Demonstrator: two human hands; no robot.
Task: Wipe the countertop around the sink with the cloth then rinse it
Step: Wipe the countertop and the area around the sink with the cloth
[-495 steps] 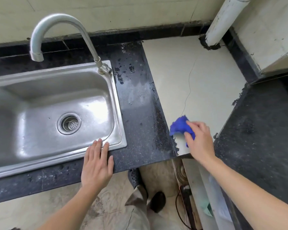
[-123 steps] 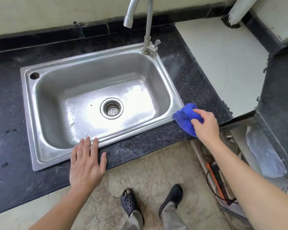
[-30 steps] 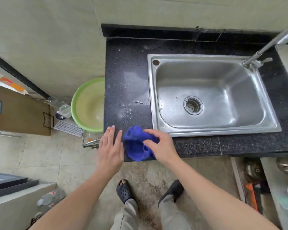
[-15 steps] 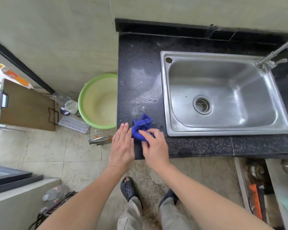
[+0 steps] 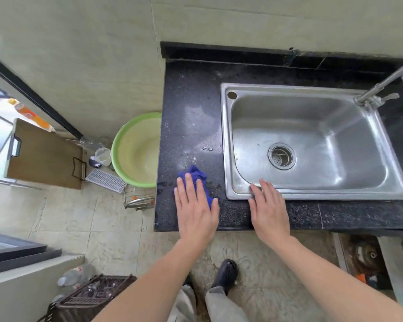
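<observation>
A crumpled blue cloth point(image 5: 194, 174) lies on the black speckled countertop point(image 5: 191, 101), left of the steel sink point(image 5: 226, 135). My left hand point(image 5: 194, 210) lies flat on top of the cloth with fingers stretched out, pressing it onto the counter near the front edge; only the cloth's far part shows. My right hand point(image 5: 268, 210) rests flat and empty on the counter's front strip, fingertips touching the sink's front rim. The faucet point(image 5: 379, 88) stands at the sink's far right corner. Pale smears and small dark crumbs mark the counter left of the sink.
The counter ends at its left edge, just left of the cloth. Below that edge stand a green basin point(image 5: 135, 147) on a wire rack point(image 5: 137, 198), a wooden board point(image 5: 44, 154) and a dark basket point(image 5: 91, 296) on the tiled floor. My feet stand under the front edge.
The cloth has passed from my right hand to my left, which now covers it. My right hand has moved right to the sink's front rim. The view shifted slightly left.
</observation>
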